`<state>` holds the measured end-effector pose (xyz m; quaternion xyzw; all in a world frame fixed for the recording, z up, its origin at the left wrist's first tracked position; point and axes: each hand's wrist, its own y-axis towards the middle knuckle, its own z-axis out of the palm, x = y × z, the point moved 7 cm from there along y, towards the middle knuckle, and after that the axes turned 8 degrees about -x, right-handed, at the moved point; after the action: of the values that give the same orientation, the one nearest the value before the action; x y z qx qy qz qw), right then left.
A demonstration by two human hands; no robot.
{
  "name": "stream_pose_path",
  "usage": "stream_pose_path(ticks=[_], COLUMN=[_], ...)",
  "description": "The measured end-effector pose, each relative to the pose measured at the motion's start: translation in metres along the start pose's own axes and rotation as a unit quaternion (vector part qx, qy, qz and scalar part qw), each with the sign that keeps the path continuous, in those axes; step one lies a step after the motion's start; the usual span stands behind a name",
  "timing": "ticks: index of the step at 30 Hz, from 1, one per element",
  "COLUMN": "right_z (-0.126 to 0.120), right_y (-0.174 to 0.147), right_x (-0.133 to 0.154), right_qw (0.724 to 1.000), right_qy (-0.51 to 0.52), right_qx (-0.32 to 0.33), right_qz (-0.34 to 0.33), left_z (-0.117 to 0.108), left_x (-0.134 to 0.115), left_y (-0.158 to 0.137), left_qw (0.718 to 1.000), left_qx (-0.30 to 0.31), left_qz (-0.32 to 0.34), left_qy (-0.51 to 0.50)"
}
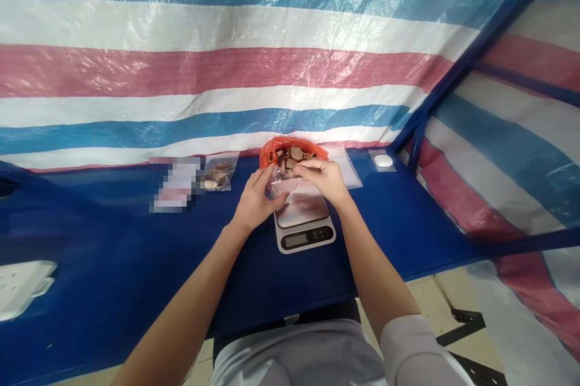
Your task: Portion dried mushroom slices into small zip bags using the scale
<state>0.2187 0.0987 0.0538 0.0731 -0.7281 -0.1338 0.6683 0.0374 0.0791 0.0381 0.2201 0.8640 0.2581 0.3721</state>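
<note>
My left hand (257,200) grips a small clear zip bag (280,183), fingers behind it and thumb in front. At the bag's upper right edge, my right hand (324,178) is closed in a pinch; what lies between its fingertips is too small to tell. Both hands are above a white kitchen scale (302,211), whose display looks blank. Just beyond them stands an open orange plastic bag (267,150) with brown and pale dried slices (296,153) in it, like dried mushrooms. The hands and clear bag partly hide its front.
On the blue table (181,277), a filled clear bag (220,172) lies left of the orange bag, beside a blurred-out item (176,185). Flat clear bags (348,168) and a packeted white disc (383,160) lie right. A white power strip (25,289) sits far left. Striped sheeting (226,72) closes the back.
</note>
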Motion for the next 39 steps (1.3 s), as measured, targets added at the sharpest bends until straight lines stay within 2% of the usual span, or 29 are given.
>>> stream_pose_path(ticks=[5, 10, 12, 19, 26, 31, 35, 37, 39], right_z=[0.019, 0.040, 0.042, 0.037, 0.044, 0.044, 0.031, 0.017, 0.005], right_y=[0.000, 0.000, 0.003, 0.017, 0.018, 0.021, 0.027, 0.033, 0.039], right_x=[0.015, 0.019, 0.019, 0.018, 0.027, 0.036, 0.033, 0.027, 0.022], right_qw=[0.996, 0.977, 0.971, 0.981, 0.972, 0.966, 0.972, 0.979, 0.977], right_qy=[-0.024, -0.121, -0.141, -0.085, -0.153, -0.175, -0.126, -0.108, -0.142], right_qx=[0.078, 0.170, 0.187, 0.173, 0.171, 0.178, 0.192, 0.169, 0.150], right_qz=[-0.027, -0.046, -0.055, -0.025, -0.039, -0.068, -0.059, -0.040, -0.044], left_z=[0.002, 0.007, 0.008, 0.004, 0.008, 0.010, 0.004, -0.001, -0.005], left_x=[0.003, 0.006, 0.009, 0.011, -0.009, -0.011, -0.004, 0.000, 0.002], left_y=[0.000, 0.000, -0.001, -0.003, 0.011, 0.017, 0.020, 0.023, 0.026], left_qw=[1.000, 1.000, 1.000, 0.999, 0.997, 0.998, 0.998, 0.998, 0.997], left_qx=[0.005, 0.010, 0.014, 0.018, -0.014, -0.027, -0.034, -0.042, -0.053], left_qz=[-0.003, 0.005, 0.005, 0.016, 0.018, -0.001, -0.035, -0.047, -0.052], left_qy=[0.007, 0.011, 0.019, 0.033, 0.068, 0.048, 0.027, 0.020, 0.012])
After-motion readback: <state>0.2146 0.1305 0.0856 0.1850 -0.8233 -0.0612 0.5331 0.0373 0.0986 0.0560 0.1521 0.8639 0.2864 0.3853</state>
